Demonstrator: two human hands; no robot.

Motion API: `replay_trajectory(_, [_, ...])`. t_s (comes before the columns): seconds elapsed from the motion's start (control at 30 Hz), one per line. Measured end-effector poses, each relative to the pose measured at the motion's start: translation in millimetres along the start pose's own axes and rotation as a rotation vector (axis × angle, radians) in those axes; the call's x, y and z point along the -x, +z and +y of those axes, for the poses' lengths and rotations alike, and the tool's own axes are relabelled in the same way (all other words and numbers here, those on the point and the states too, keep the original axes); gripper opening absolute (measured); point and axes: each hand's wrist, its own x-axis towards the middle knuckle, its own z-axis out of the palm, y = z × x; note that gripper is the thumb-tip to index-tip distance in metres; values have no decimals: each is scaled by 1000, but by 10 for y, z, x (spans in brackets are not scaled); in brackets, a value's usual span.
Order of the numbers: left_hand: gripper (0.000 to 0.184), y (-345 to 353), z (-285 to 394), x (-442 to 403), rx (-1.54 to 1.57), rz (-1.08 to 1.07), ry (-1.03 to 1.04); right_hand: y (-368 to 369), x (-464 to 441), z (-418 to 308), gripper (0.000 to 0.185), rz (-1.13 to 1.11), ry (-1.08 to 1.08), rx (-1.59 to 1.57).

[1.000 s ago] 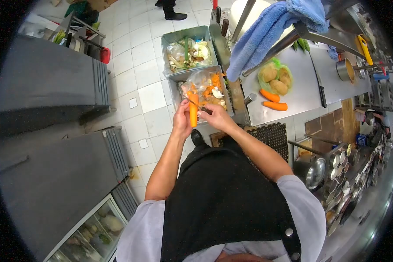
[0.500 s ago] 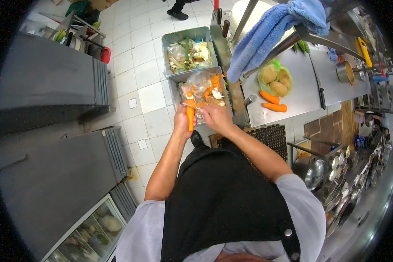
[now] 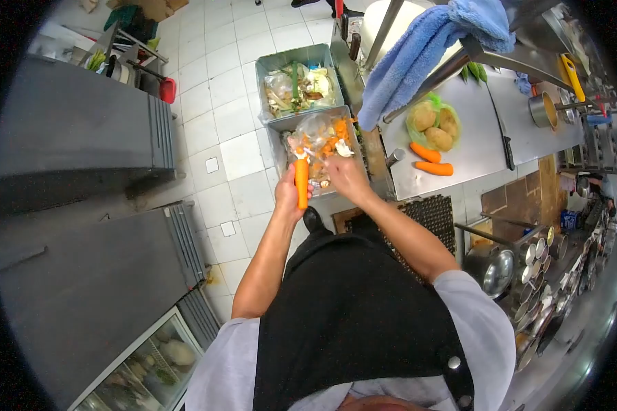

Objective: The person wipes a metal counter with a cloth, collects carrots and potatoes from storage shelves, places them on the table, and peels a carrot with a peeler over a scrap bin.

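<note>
A peeled-looking orange carrot (image 3: 301,185) is held upright in my left hand (image 3: 287,194), over the near edge of a grey bin (image 3: 275,142). Just right of it, my right hand (image 3: 347,179) is closed around a small tool (image 3: 315,155), blurred, that reaches toward the carrot's upper end. Orange peelings (image 3: 339,127), white scraps and clear plastic lie in the bin below. Two more carrots (image 3: 434,168) rest on the steel counter (image 3: 473,116) to the right, beside a green bag of potatoes (image 3: 440,140).
Behind the near bin stands a second bin (image 3: 260,75) with vegetable scraps. A long knife (image 3: 508,152) lies on the counter. A blue towel (image 3: 404,65) hangs from a rail. Grey cabinets (image 3: 89,116) line the left. A person's dark shoes show at the top.
My right hand has moved from the carrot slightly to the right with the tool. The carrot's upper end has less overlap with the tool. The other person's feet have moved up and right.
</note>
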Motion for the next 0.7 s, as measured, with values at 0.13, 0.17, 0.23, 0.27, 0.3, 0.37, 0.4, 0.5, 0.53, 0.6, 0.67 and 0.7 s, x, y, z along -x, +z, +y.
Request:
replay_trajectory(0.13, [42, -117, -82, -135, -75, 39, 17, 278, 374, -18, 27, 125, -193, 99])
replay_trajectory(0.17, [42, -98, -59, -82, -84, 11, 22, 307, 272, 99, 27, 117, -137, 109])
replay_trajectory(0.23, [43, -38, -15, -38, -22, -29, 18, 269, -40, 220, 28, 96, -34, 125])
replay_trajectory(0.27, [42, -7, -8, -19, 39, -42, -1, 263, -2, 189, 28, 110, -63, 93])
replay_trajectory(0.3, [42, 7, -3, -6, 104, -55, -21, 247, 80, 159, 28, 122, -91, 64])
replay_trajectory(0.37, [41, -169, -64, -171, 198, -132, -91, 209, 217, 41, 29, 121, -149, 36])
replay_trajectory(0.4, [41, -248, -111, -269, 246, -174, -126, 207, 260, 2, 29, 114, -181, 36])
replay_trajectory(0.5, [38, -223, -89, -246, 232, -168, -141, 267, 96, 150, 31, 124, -70, 58])
replay_trajectory(0.53, [37, -182, -45, -217, 204, -133, -119, 206, 47, 108, 32, 120, -67, 75])
replay_trajectory(0.6, [36, -87, -24, -152, 154, -62, -86, 179, 117, -10, 33, 140, -133, 72])
replay_trajectory(0.67, [35, -113, -6, -134, 50, -60, -61, 230, 326, -108, 34, 153, -183, 43])
replay_trajectory(0.7, [34, -112, -2, -120, -5, -62, -47, 264, 358, -69, 34, 143, -162, 32])
